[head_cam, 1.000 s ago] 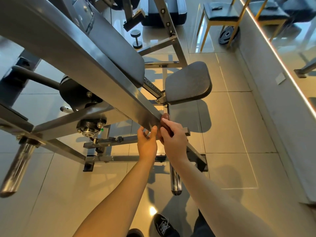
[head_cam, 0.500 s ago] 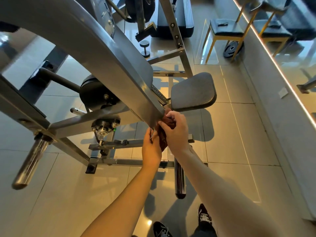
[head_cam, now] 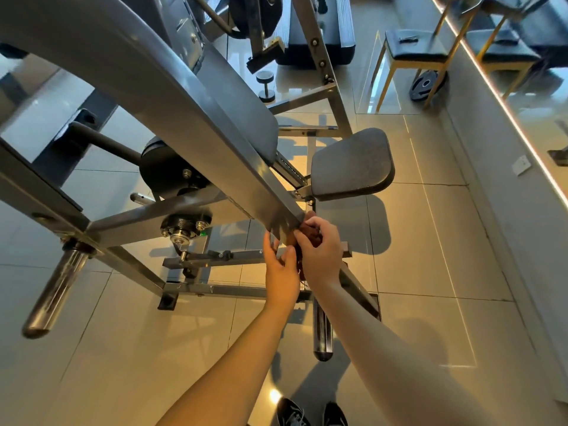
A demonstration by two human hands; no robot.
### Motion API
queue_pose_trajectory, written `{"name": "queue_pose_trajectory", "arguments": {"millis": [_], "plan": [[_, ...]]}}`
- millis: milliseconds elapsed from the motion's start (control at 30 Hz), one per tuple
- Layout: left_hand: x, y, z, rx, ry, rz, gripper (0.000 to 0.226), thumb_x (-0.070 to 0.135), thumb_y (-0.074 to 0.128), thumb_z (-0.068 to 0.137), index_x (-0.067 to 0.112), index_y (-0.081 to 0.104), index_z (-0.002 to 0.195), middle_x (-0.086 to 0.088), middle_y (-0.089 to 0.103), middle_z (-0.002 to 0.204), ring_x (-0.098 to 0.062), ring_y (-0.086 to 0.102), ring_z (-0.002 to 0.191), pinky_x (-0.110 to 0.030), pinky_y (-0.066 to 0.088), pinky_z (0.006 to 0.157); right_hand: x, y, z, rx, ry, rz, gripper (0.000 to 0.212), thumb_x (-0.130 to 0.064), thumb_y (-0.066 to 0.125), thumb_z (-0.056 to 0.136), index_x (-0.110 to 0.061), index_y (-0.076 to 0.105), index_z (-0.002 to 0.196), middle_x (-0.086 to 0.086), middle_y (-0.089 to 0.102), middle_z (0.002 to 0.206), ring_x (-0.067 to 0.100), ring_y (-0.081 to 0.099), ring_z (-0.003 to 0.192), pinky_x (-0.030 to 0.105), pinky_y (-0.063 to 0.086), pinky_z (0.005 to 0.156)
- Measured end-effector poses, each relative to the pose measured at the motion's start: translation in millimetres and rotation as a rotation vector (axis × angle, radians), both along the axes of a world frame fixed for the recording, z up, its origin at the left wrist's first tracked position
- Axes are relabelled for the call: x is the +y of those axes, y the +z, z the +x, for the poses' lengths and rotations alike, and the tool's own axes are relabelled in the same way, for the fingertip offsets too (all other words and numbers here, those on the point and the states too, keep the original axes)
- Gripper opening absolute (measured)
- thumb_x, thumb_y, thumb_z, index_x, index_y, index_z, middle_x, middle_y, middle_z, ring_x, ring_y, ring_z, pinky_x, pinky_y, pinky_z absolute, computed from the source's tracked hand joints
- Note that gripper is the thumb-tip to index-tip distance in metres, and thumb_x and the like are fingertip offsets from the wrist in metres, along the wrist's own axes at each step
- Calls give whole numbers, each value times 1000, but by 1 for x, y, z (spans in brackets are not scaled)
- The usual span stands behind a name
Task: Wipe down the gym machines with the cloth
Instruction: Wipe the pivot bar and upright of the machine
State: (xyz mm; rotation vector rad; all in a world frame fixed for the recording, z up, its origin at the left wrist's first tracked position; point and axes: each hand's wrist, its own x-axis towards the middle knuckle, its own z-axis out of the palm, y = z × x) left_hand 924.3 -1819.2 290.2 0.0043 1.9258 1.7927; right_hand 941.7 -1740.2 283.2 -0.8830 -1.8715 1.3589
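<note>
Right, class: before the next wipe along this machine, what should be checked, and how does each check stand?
1. Cloth gripped: ok, the right hand holds the cloth.
2. Cloth on metal: ok, it sits at the beam's lower end.
3. Left hand steadying the beam: cannot tell; its fingers lie straight by that end.
4. Beam's near face bare of clutter: ok.
5. Seat pad already wiped: cannot tell.
6. Footing: ok, both shoes on the floor.

Glossy pale floor tiles (head_cam: 430, 241) reflect warm light, a glowing strip (head_cam: 504, 103) runs along the right wall (head_cam: 491, 186), and a weight plate (head_cam: 425, 84) leans by a gold-legged, black-seated chair (head_cam: 412, 47).
</note>
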Motion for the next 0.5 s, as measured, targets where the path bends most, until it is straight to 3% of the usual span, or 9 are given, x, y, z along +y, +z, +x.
{"name": "queue_pose_trajectory", "arguments": {"millis": [100,167,200,267,333,400,500], "plan": [[2,-6,1,-8,-13,-50,64,25,50,106,43,16,157,6,36,159,-20,45,139,-35,44,107,15,-13,19,-167,-29,-270,20,-9,63,96,-29,63,101,-8,60,105,10,59,100,20,53,79],[2,-5,2,-17,-46,-100,61,27,51,106,41,20,156,7,42,154,-21,48,137,-38,42,110,28,-22,40,-245,-8,-395,19,-9,62,98,-23,64,109,-4,61,111,12,60,97,14,53,64],[0,-4,1,-22,-56,-120,59,29,51,106,40,22,156,8,45,151,-20,49,134,-38,42,110,28,-25,48,-261,12,-377,19,-10,63,98,-22,64,112,-3,62,113,13,60,98,15,55,66],[-6,-5,-3,-10,-82,-159,56,30,49,106,36,24,156,10,50,142,-13,50,126,-32,40,102,22,-32,59,-227,15,-367,20,-15,63,97,-27,64,113,-4,64,111,16,62,105,32,60,85],[-7,-5,-2,-5,-119,-208,57,30,49,107,34,22,157,10,49,133,-5,53,108,-25,41,90,14,-33,71,-209,-1,-453,22,-14,61,97,-30,64,112,-3,64,110,18,62,108,46,58,94],[-6,-9,-3,-15,-134,-233,59,31,49,107,35,20,158,9,49,128,-5,54,99,-26,41,83,6,-29,75,-214,25,-485,25,-9,60,97,-28,65,112,-5,64,109,17,61,108,48,57,96],[-1,-20,-10,-59,-143,-188,59,31,50,106,38,20,157,8,50,132,-13,51,114,-31,41,91,3,-22,64,-141,-16,-411,25,-11,62,97,-33,64,108,-6,60,112,16,59,109,45,56,97]]}}
